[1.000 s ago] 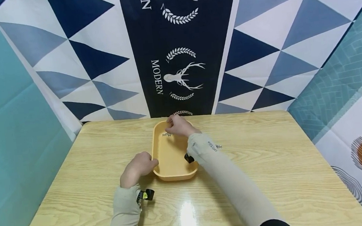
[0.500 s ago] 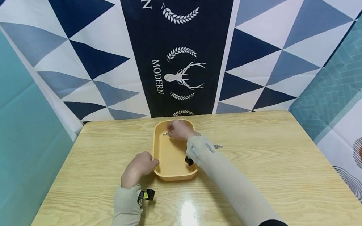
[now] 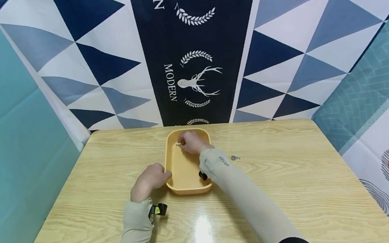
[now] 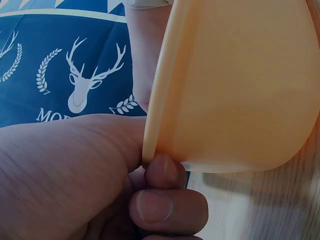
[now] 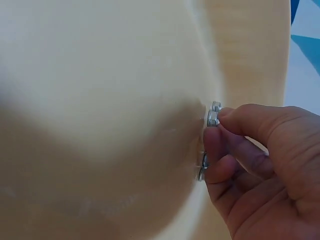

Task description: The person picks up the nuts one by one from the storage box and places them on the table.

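Observation:
A yellow plastic tray with raised sides lies on the table. My left hand pinches its left rim between thumb and fingers, which the left wrist view shows closely. Inside the tray's far end is my right hand. Its thumb and forefinger pinch a small silver metal nut close to the tray bottom. Another nut sits right beside that one, and further small metal pieces lie by the curled fingers. The fingers partly hide these pieces.
On the wood-grain table, two small metal pieces lie right of the tray, beside the right sleeve. A patterned cloth backdrop rises behind the table's far edge. Teal cloth hangs at the left.
My right hand has come down from the tray's far rim into the tray, to the small metal pieces. My left hand keeps its hold on the rim.

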A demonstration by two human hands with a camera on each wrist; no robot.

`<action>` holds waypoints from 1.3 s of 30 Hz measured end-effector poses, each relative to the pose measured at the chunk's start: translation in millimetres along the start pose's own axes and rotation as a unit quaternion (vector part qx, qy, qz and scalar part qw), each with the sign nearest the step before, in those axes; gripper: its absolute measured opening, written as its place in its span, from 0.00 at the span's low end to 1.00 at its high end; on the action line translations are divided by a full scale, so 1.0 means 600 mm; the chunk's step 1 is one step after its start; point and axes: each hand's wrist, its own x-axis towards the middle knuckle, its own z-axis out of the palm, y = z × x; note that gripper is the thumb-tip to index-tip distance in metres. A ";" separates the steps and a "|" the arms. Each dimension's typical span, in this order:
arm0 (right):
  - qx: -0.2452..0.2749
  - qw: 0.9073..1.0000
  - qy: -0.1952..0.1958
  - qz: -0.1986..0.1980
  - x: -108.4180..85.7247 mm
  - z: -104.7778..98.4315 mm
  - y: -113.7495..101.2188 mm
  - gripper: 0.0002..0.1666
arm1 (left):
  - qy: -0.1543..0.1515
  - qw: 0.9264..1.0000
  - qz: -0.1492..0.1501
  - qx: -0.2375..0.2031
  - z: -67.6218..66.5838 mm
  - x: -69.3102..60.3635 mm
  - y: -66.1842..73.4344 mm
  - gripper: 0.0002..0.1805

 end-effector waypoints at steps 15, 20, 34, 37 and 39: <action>-0.019 1.000 -0.017 0.007 -0.007 0.005 -0.007 0.03 | -0.005 1.000 0.000 -0.003 0.001 0.000 0.001 0.17; -0.014 0.999 -0.032 0.021 -0.012 0.005 -0.007 0.03 | -0.005 1.000 0.000 -0.008 0.000 0.000 0.002 0.15; -0.014 0.999 -0.050 0.016 -0.028 -0.008 -0.015 0.08 | -0.011 1.000 -0.009 -0.004 -0.001 0.000 -0.005 0.17; -0.017 0.998 -0.065 0.020 -0.034 -0.012 -0.014 0.09 | -0.011 1.000 -0.005 -0.003 0.000 0.001 -0.003 0.18; -0.020 0.997 -0.073 0.027 -0.038 -0.015 -0.013 0.10 | -0.009 1.000 0.000 -0.003 0.000 0.001 -0.001 0.18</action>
